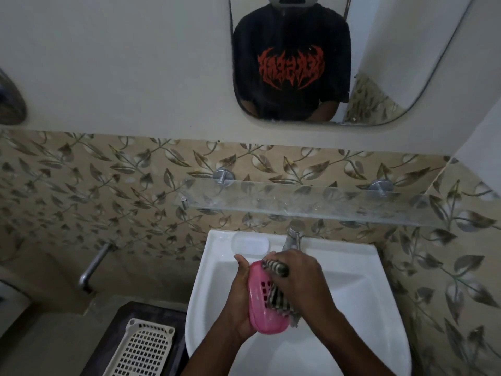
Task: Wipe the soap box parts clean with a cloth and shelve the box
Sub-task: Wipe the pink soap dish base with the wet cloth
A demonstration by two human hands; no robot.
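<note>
The right hand (pixel 298 278) hides most of the striped cloth (pixel 276 294), fingers clenched on it; the left hand (pixel 240 297) cups the pink tray (pixel 260 302), fingers wrapped beneath.

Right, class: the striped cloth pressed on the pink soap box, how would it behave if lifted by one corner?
Probably floppy: the striped cloth bunches and folds under the right hand and drapes over the pink soap box. Likely light, since it hangs in thin folds. It seems unlikely to roll or slip, clinging where it lies.
</note>
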